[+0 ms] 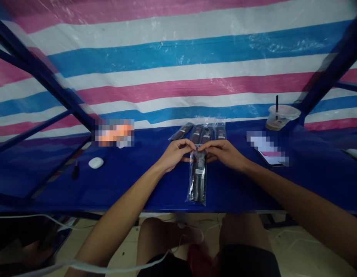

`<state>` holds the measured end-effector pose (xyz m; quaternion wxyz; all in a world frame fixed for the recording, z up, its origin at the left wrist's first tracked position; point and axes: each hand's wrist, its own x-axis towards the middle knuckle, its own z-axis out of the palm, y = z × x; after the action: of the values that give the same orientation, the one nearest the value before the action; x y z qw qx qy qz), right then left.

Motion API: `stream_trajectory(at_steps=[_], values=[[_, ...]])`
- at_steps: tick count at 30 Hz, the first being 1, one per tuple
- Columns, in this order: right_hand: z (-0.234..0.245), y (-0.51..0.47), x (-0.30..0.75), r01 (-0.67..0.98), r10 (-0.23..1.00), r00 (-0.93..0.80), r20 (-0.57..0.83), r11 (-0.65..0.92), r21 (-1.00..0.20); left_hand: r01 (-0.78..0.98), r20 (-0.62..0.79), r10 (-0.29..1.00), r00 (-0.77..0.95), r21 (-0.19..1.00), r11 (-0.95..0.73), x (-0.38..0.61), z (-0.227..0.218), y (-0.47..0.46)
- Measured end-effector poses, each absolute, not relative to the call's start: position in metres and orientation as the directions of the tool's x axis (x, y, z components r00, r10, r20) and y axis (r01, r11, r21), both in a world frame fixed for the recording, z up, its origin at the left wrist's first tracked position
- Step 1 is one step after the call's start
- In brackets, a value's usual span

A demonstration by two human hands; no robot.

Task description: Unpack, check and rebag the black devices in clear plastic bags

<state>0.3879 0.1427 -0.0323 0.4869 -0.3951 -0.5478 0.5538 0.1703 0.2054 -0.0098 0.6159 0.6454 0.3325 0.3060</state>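
A long clear plastic bag holding a black object [197,180] lies on the blue table [138,181], pointing toward me. My left hand [175,153] and my right hand [221,152] pinch the bag's far end from either side, fingertips almost meeting. Just behind my hands lie several similar bagged black items [206,132] side by side.
A plastic cup with a lid and black straw [281,116] stands at the back right. A phone [269,154] lies right of my hands. A small white case [95,162] and a dark pen-like thing [75,169] lie at the left. A striped tarp hangs behind blue frame bars.
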Motion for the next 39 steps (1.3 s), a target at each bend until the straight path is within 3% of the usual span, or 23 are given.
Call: stream_trajectory(at_steps=[14, 21, 33, 36, 39], values=[[-0.033, 0.136, 0.376, 0.034, 0.974, -0.195, 0.114, 0.123, -0.992, 0.054, 0.024, 0.811, 0.585, 0.996, -0.069, 0.175, -0.011, 0.202], [-0.038, 0.136, 0.378, 0.112, 0.944, -0.241, 0.226, 0.259, -0.959, 0.017, 0.051, 0.813, 0.580, 0.997, -0.074, 0.176, -0.015, 0.202], [-0.030, 0.136, 0.383, 0.053, 0.953, -0.289, 0.092, 0.112, -0.992, -0.062, 0.037, 0.855, 0.518, 0.998, -0.006, 0.175, -0.019, 0.207], [-0.020, 0.141, 0.400, 0.084, 0.967, -0.204, 0.149, 0.169, -0.982, -0.123, 0.059, 0.839, 0.541, 0.992, 0.009, 0.170, -0.015, 0.211], [-0.011, 0.152, 0.433, 0.124, 0.987, 0.038, 0.158, 0.152, -0.981, -0.148, 0.095, 0.872, 0.479, 0.989, -0.026, 0.163, -0.010, 0.218]])
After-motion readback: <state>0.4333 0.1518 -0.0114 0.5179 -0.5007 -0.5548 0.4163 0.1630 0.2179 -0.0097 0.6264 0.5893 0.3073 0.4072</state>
